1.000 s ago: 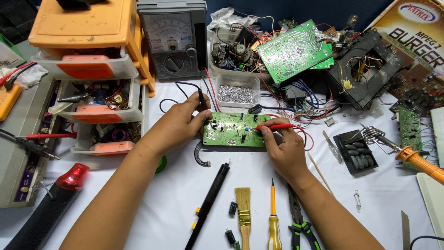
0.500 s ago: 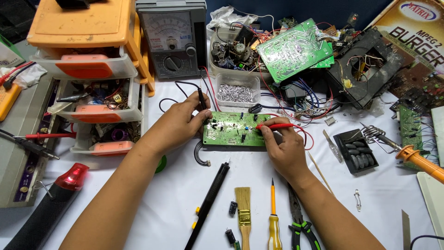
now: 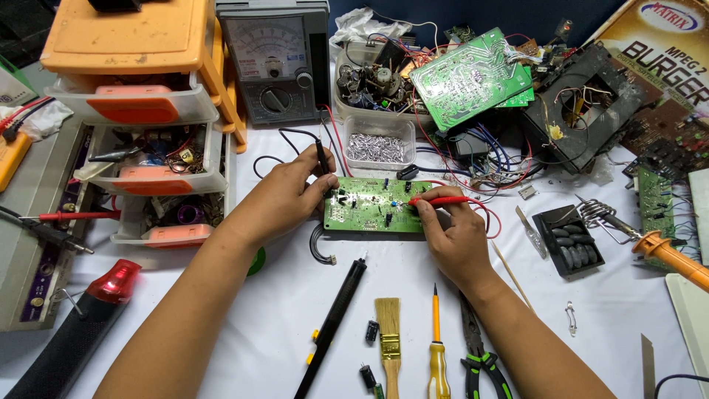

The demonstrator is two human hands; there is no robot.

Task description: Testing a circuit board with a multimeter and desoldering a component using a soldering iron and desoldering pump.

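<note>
Left arm: bare, enters from the lower left of the frame and runs up toward the centre
Left hand [image 3: 284,196]: just left of centre, back of the hand up, fingers [image 3: 314,171] curled and pinched together at their tips
Right arm: bare, enters from the lower right and angles up toward the centre
Right hand [image 3: 459,240]: just right of centre, knuckles up, thumb and forefinger pinched, other fingers tucked under
Both hands: near each other, not touching

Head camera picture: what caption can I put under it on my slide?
Left hand and right hand press black probe and red probe onto a green circuit board near an analog meter.
</note>
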